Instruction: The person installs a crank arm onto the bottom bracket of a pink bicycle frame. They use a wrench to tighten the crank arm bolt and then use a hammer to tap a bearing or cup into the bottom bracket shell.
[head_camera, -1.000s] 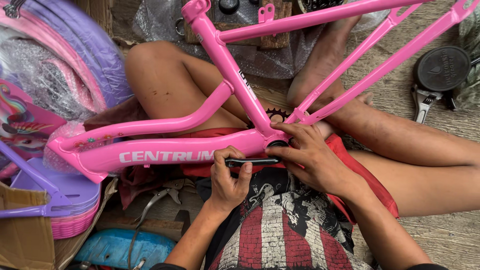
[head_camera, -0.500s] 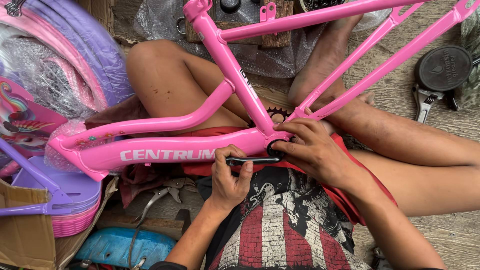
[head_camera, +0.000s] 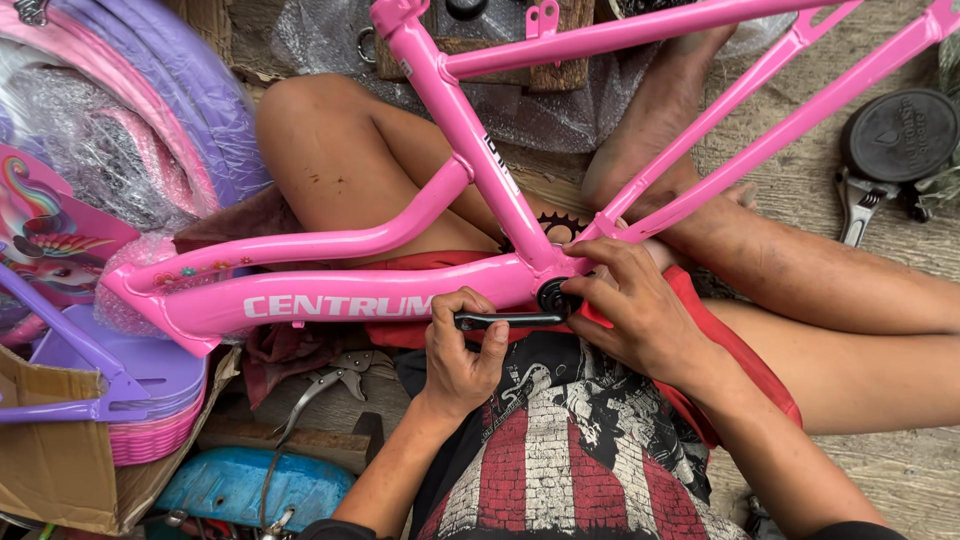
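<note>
Barely shifted since before, my left hand (head_camera: 462, 352) gripped the black crank arm (head_camera: 508, 321) under the pink bicycle frame (head_camera: 470, 140); my right hand (head_camera: 625, 305) pinched the bottom bracket (head_camera: 553, 297). Slipping might pinch fingers.

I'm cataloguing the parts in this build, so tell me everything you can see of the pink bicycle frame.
The pink bicycle frame is glossy painted metal tubing, lying across the seated person's lap. It has white lettering and small stickers on the thick lower tube, a curved tube above it, and slim stays running up to the right. Bubble wrap covers its left end. At the bottom bracket a toothed sprocket shows; the right hand grips there, while the left hand holds a black crank arm.
</note>
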